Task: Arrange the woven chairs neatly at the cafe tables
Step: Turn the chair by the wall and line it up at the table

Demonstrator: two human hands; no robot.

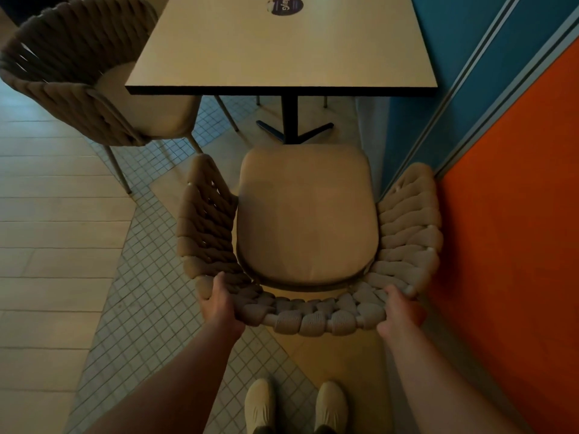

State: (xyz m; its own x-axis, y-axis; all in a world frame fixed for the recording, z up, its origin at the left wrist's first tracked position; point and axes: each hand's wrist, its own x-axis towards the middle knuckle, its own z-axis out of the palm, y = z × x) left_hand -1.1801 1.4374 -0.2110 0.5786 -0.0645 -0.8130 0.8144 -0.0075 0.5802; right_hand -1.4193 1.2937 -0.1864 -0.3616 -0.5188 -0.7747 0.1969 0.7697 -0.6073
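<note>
As we stand behind a woven chair (305,220), our left hand (219,303) and right hand (399,308) each clasp its braided backrest.

We judge the step to be sliding it forward under the bench (282,51), whose pedestal foot (293,130) lies just ahead; the orange wall (517,214) crowds its right arm, and a second chair (87,79) sits angled at the bench's left.

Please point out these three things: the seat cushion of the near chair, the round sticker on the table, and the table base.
Seat cushion (305,214), head view, centre of the pad.
Round sticker (285,5), head view, its dark middle.
Table base (289,115), head view, the black post.
</note>
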